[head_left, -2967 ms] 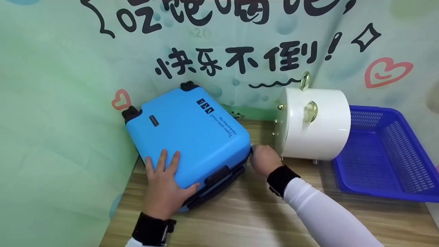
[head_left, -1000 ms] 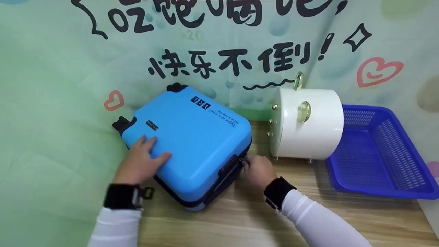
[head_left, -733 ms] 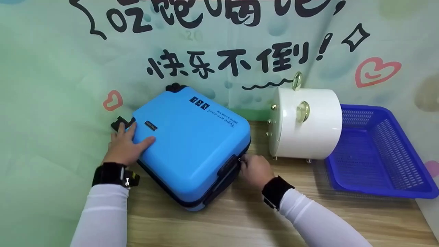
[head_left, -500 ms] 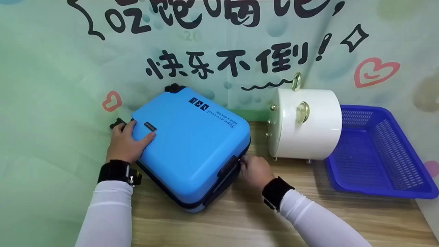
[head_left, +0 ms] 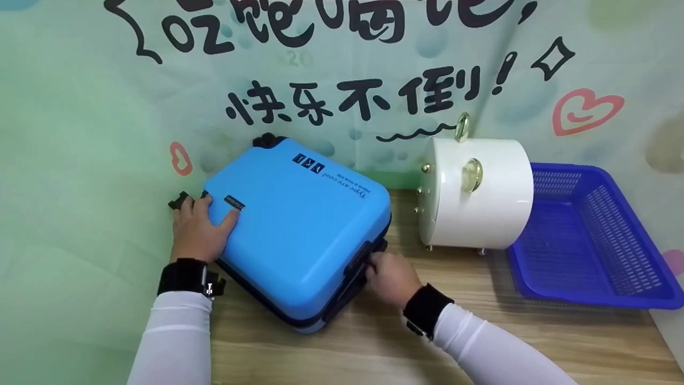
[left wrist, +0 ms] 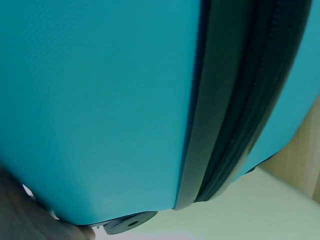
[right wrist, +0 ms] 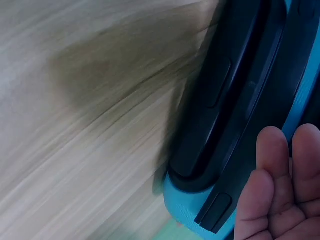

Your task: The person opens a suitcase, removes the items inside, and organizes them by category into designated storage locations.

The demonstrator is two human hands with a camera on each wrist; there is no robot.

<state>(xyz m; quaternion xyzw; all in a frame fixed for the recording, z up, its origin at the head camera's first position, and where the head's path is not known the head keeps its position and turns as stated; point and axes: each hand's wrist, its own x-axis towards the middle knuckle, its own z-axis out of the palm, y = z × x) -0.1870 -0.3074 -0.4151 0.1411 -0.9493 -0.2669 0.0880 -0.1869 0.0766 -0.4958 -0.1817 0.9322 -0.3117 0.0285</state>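
Note:
A blue hard-shell suitcase [head_left: 299, 224] lies flat on the table, its wheels towards the back left. My left hand [head_left: 199, 230] grips its left corner beside a black wheel [head_left: 178, 201], thumb on the top shell and fingers bent over the edge. At the near right side, my right hand [head_left: 393, 279] has its fingers curled at the zip seam beside the black side handle [head_left: 357, 259]. It seems to pinch the zipper pull, which the fingers hide. The right wrist view shows the fingertips [right wrist: 272, 142] close against the seam. The black zip band [left wrist: 235, 115] runs down the left wrist view.
To the right, a white drum-shaped container [head_left: 483, 208] with gold rings and knobs stands on the table. Behind and beside it is a blue perforated plastic basket [head_left: 593, 235]. A printed cloth backdrop [head_left: 96, 133] borders the table [head_left: 299, 361] at the back and left.
My left hand has gone from the near part of the lid to the wheel-side corner. My right hand has slid along the seam towards me. The suitcase has turned slightly.

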